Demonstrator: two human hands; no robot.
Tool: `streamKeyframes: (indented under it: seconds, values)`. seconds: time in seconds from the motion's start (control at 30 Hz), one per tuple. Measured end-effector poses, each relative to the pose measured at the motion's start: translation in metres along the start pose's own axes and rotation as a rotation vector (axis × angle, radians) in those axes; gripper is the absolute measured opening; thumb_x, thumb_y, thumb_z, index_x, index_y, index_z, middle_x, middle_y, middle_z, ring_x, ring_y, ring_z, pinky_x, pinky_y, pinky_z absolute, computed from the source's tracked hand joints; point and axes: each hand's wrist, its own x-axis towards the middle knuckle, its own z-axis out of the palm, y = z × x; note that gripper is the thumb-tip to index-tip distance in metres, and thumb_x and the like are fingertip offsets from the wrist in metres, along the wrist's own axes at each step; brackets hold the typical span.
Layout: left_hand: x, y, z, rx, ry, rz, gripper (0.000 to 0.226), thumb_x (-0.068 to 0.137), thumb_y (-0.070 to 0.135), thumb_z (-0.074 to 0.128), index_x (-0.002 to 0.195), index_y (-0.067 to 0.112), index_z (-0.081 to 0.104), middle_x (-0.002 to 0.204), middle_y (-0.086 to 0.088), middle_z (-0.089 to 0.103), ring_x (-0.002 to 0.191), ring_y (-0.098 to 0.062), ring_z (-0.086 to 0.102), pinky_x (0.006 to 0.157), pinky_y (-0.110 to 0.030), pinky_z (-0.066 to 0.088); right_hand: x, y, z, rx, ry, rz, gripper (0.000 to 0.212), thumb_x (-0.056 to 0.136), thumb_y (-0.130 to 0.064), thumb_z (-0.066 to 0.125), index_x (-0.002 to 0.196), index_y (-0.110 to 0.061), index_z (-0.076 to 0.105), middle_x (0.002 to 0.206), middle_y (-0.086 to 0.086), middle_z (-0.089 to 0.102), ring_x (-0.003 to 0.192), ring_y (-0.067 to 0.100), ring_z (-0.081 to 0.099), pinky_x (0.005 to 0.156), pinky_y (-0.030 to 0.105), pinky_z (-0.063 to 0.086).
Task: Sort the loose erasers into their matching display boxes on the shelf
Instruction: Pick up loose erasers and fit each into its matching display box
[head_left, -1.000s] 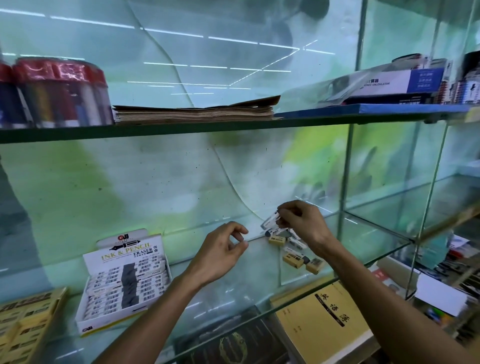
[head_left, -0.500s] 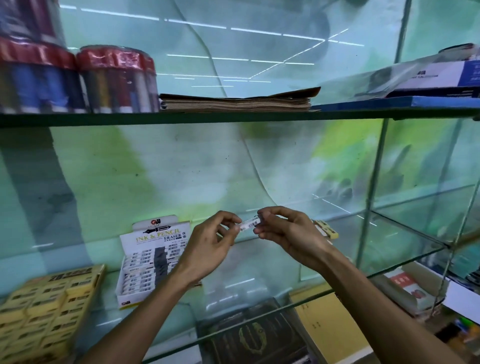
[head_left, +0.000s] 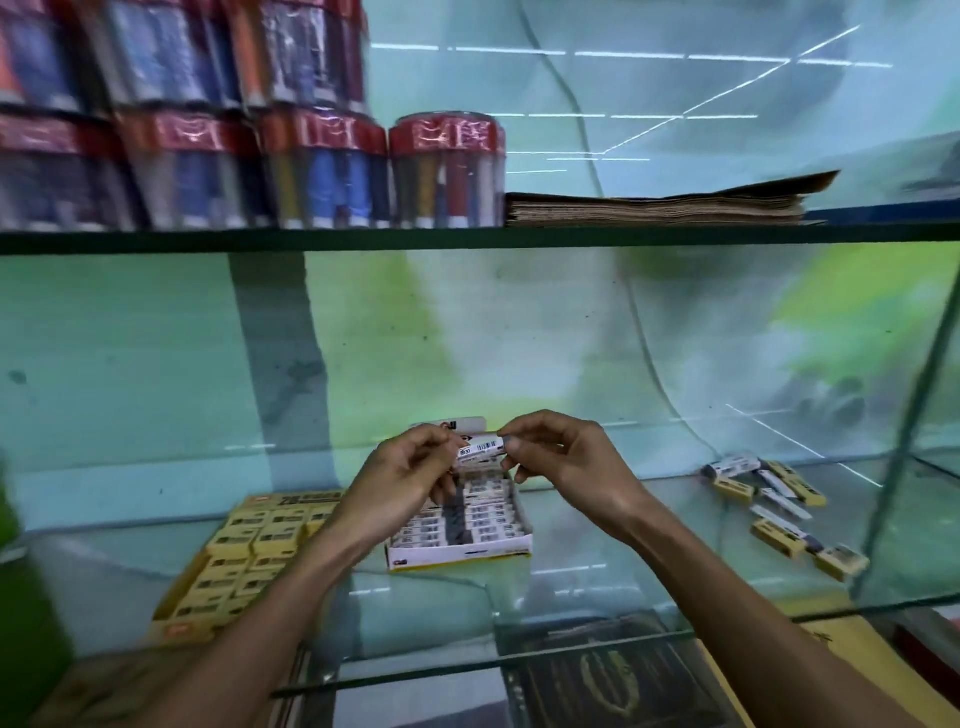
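Note:
A white eraser (head_left: 480, 447) with a barcode label is pinched at both ends, between my left hand (head_left: 402, 475) and my right hand (head_left: 561, 457). It hangs just above the white display box (head_left: 462, 553), which is filled with rows of white and black erasers. To the left lies a yellow display box (head_left: 234, 566) packed with yellow erasers. Several loose erasers (head_left: 769, 506), yellow and white, are scattered on the glass shelf (head_left: 597, 597) at the right.
The upper shelf carries stacked red-capped tubs of pens (head_left: 311, 166) and a pile of brown paper (head_left: 660, 205). Books (head_left: 613, 675) lie below the glass shelf. A vertical glass divider (head_left: 904, 447) stands at the right.
The view has swung left. Both hands carried the white eraser from the loose pile leftward to above the white box; the left hand joined the right in holding it.

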Motion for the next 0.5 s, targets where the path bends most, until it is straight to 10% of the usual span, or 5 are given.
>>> streamKeyframes:
  seconds: [0.17, 0.5]
  values:
    - [-0.008, 0.005, -0.024, 0.455, 0.038, 0.265, 0.013, 0.093, 0.031, 0.063, 0.104, 0.024, 0.066, 0.098, 0.013, 0.063, 0.081, -0.007, 0.06, 0.067, -0.015, 0.045, 0.01, 0.0, 0.025, -0.06, -0.037, -0.029, 0.012, 0.088, -0.007, 0.069, 0.099, -0.004, 0.071, 0.084, 0.005, 0.074, 0.074, 0.009, 0.069, 0.068, 0.018, 0.05]
    - [-0.01, -0.016, -0.03, 0.712, -0.056, 0.277, 0.013, 0.09, 0.037, 0.066, 0.097, 0.027, 0.065, 0.092, 0.013, 0.06, 0.085, -0.005, 0.053, 0.077, -0.028, 0.047, 0.012, 0.01, 0.015, -0.149, 0.054, 0.034, 0.007, 0.09, -0.014, 0.068, 0.096, -0.017, 0.071, 0.088, 0.003, 0.073, 0.074, 0.008, 0.065, 0.063, 0.018, 0.048]
